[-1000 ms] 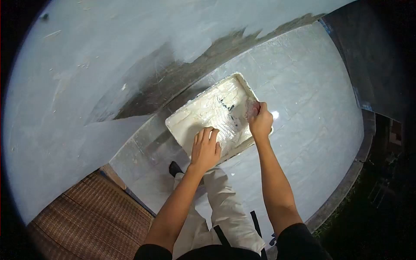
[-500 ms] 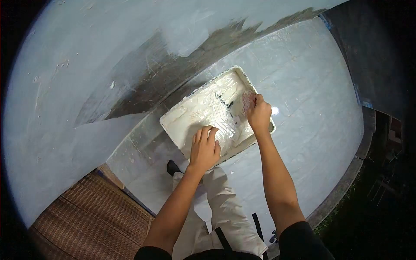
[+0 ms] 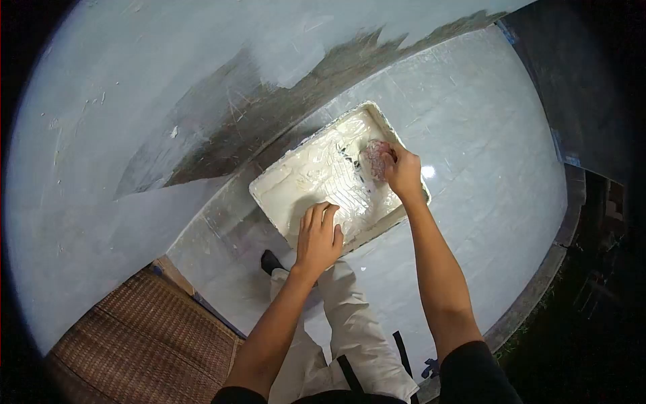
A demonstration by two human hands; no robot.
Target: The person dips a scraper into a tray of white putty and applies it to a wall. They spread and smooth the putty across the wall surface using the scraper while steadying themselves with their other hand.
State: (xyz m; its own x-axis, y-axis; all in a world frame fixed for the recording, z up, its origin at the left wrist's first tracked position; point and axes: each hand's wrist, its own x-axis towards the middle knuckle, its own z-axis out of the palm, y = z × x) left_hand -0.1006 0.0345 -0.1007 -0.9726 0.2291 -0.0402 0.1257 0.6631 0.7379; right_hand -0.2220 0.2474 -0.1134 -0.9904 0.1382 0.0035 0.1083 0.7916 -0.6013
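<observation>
A rectangular paint tray [image 3: 269, 208] coated in thick white paint stands at a slant on the grey floor below me. My right hand [image 3: 405, 174] reaches over its right side, fingers closed around a pinkish-red, paint-smeared applicator [image 3: 374, 160]. The applicator is low over the paint inside the tray, and part of it is hidden by the fingers. Over the tray's near side is my left hand [image 3: 318, 237], palm down, with loosely bent fingers and the thumb apart, holding nothing. Its shadow falls on the paint. Dark flecks show through the paint near the middle.
A grey wall [image 3: 101, 121] with a dark unpainted patch [image 3: 222, 124] rises on the left and above. Woven brown matting [image 3: 145, 337] lies lower left. The pale floor [image 3: 491, 148] ends at a curved kerb [image 3: 568, 222] on the right. My legs [image 3: 346, 296] stand just below the tray.
My right hand has drawn the pinkish applicator slightly left and inward from the tray's right side, so more of it shows. My left hand has shifted slightly toward me.
</observation>
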